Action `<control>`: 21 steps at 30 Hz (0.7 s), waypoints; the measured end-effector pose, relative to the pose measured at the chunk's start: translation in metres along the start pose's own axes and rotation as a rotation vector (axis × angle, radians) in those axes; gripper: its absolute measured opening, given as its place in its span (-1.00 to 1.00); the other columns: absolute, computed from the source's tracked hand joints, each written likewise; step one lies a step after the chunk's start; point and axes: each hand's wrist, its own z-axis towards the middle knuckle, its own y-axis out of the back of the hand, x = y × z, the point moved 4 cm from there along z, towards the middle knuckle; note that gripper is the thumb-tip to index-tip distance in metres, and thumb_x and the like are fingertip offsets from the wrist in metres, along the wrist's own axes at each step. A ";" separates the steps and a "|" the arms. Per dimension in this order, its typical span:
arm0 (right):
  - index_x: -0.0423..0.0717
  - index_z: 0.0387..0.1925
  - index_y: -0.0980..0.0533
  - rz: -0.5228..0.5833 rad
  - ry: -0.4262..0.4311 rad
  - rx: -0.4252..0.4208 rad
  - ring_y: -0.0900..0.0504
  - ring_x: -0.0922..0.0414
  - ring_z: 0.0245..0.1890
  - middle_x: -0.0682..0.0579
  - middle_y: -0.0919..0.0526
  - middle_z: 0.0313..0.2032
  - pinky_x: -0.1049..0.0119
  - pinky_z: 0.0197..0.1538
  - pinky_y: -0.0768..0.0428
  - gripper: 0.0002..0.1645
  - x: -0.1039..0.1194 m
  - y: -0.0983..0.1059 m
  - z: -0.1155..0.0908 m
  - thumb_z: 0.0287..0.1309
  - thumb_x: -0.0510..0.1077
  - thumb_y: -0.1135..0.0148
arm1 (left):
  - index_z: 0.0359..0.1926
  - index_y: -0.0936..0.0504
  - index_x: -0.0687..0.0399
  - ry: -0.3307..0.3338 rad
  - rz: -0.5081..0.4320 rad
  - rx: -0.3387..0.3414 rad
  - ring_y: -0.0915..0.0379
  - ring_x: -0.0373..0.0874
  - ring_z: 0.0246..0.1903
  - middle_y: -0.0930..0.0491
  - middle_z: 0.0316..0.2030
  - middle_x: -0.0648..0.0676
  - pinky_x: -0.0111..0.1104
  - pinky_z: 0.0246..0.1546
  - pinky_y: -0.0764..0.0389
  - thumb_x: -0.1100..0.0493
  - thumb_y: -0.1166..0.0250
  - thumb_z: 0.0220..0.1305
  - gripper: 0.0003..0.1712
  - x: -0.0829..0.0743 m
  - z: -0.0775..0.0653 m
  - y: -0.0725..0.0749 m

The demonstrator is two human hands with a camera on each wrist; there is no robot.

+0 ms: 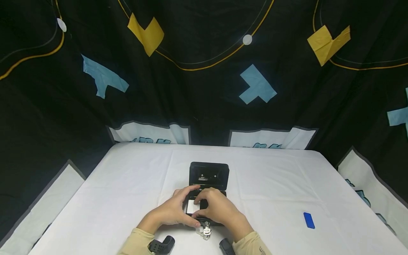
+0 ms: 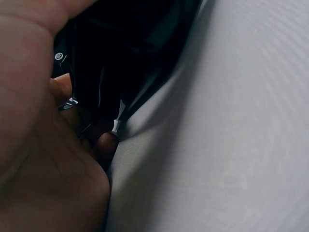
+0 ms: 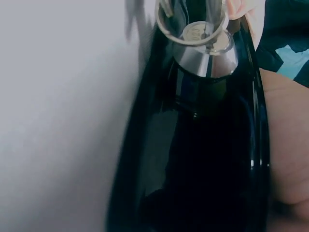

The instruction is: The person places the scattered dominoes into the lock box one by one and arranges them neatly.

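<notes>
A small black cash box (image 1: pixel 223 194) stands on the white table with its lid (image 1: pixel 208 170) raised. From its front lock (image 3: pixel 205 63) hang keys (image 1: pixel 207 231) on a ring. My left hand (image 1: pixel 170 211) grips the box's left side, thumb at the front and fingers toward the back. Inside the box, a white rectangular piece (image 1: pixel 192 207) lies at the left. My right hand (image 1: pixel 220 209) reaches in over the right side and pinches the right edge of this piece between thumb and fingers. The glossy box front (image 3: pixel 207 145) fills much of the right wrist view.
A blue flat rectangular piece (image 1: pixel 309 220) lies to the right on the white tablecloth (image 1: pixel 271 184). Behind the table hangs a dark curtain (image 1: pixel 197 99) with yellow and light blue tape on it. Black wrist straps (image 1: pixel 162 245) are around both sleeves.
</notes>
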 end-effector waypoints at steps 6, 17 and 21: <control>-0.02 -0.12 -0.72 0.199 0.009 0.000 -0.60 0.25 0.01 0.29 -0.69 -0.12 0.25 0.15 -0.56 -0.49 -0.006 0.010 -0.004 -0.10 0.12 -0.62 | 0.52 -0.19 -0.21 0.002 0.007 0.004 -0.10 0.17 0.35 -0.17 0.36 0.21 0.32 0.24 -0.21 -0.15 -0.72 -0.30 0.33 0.000 0.001 -0.001; -0.09 0.09 -0.63 0.425 -0.059 0.008 -0.57 -0.01 0.04 0.07 -0.66 0.03 0.04 0.15 -0.56 -0.19 -0.025 0.056 -0.021 -0.32 -0.03 -0.75 | 0.50 -0.22 -0.27 0.020 -0.026 -0.009 -0.13 0.13 0.28 -0.20 0.32 0.20 0.35 0.23 -0.17 -0.08 -0.74 -0.36 0.34 -0.001 0.002 -0.002; -0.11 0.12 -0.62 0.426 -0.076 -0.009 -0.56 -0.04 0.05 -0.01 -0.66 0.05 -0.03 0.15 -0.54 -0.14 -0.032 0.064 -0.025 -0.35 -0.07 -0.77 | 0.50 -0.23 -0.31 0.030 -0.017 -0.017 -0.15 0.13 0.27 -0.22 0.30 0.19 0.35 0.23 -0.18 -0.09 -0.74 -0.37 0.34 -0.002 0.001 -0.001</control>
